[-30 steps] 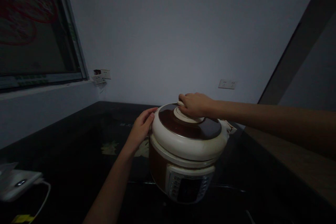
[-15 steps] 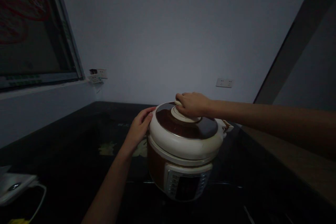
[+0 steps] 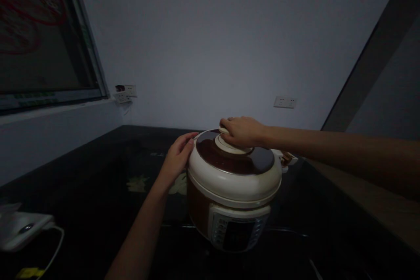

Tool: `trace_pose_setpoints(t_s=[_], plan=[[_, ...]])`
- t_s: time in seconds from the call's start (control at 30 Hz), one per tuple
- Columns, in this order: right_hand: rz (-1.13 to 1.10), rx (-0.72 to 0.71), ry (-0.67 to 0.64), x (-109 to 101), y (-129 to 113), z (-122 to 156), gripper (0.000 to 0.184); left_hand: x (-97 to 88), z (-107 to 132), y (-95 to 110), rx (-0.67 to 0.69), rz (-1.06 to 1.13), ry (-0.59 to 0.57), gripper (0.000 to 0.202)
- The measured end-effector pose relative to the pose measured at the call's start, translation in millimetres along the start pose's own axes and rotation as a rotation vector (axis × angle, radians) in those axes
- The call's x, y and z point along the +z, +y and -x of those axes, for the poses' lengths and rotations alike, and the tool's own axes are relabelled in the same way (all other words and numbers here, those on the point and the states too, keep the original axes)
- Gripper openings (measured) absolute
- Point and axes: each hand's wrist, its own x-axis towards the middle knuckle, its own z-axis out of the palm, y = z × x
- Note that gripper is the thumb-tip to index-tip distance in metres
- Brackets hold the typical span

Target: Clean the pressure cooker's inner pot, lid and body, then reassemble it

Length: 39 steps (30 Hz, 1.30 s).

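A cream and brown electric pressure cooker [image 3: 232, 192] stands on a dark countertop [image 3: 98, 197], its control panel facing me. My right hand [image 3: 242, 131] lies on top of the lid, fingers wrapped round the cream lid knob [image 3: 226, 146]. My left hand [image 3: 177, 159] presses against the left side of the lid rim, fingers curved along it.
A white device with a cable [image 3: 22, 229] sits at the near left of the counter. Wall sockets [image 3: 285, 102] and a second socket pair [image 3: 126, 93] are on the pale wall. A dark window [image 3: 42, 35] fills the upper left. A wooden surface [image 3: 370, 201] runs along the right.
Both hands stay in the same place on the cooker. Only the camera view has shifted slightly.
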Motion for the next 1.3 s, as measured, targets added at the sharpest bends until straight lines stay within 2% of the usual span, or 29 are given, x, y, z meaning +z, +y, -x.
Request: trace_pose_setpoints(t_s=[0.23,0.4,0.5,0.57,0.63,0.7,0.77,0.9,1.0,1.07,1.17,1.3], plan=[[-0.014,0.037,0.007,2.0,-2.7,2.8,0.044,1.0,-1.1,1.0,0.027,-0.022,-0.001,0.036],[-0.044,0.040,0.053,-1.9,-5.6,10.7,0.054,-4.5,1.6,2.4,-0.038,0.014,-0.019,0.042],[-0.233,-0.010,0.151,-7.7,2.7,19.9,0.059,-7.6,3.5,6.3,0.042,-0.071,0.054,0.041],[-0.385,-0.027,0.237,-8.5,15.0,29.7,0.055,-6.6,3.1,12.6,0.115,-0.132,0.089,0.038],[-0.501,0.010,0.311,-3.8,31.6,43.1,0.046,-0.8,0.4,23.3,0.176,-0.164,0.077,0.035],[-0.583,0.086,0.345,7.1,49.7,59.2,0.035,10.4,-5.2,38.1,0.249,-0.191,0.003,0.033],[-0.629,0.151,0.340,22.7,66.6,76.4,0.029,26.3,-13.9,54.1,0.350,-0.247,-0.129,0.032],[-0.646,0.243,0.251,56.3,91.7,107.6,0.034,59.9,-38.5,75.6,0.538,-0.428,-0.466,0.041],[-0.653,0.234,0.193,76.1,103.0,125.2,0.039,74.6,-57.2,79.6,0.582,-0.667,-0.685,0.044],[-0.715,0.221,0.168,86.6,108.3,133.9,0.044,78.4,-66.6,80.0,0.590,-0.833,-0.721,0.042],[-0.912,0.201,0.141,101.5,114.4,143.0,0.059,80.7,-74.8,81.4,0.597,-0.969,-0.694,0.041],[-1.267,0.182,0.129,127.0,117.5,148.1,0.095,84.3,-76.4,85.7,0.602,-1.080,-0.681,0.036]])
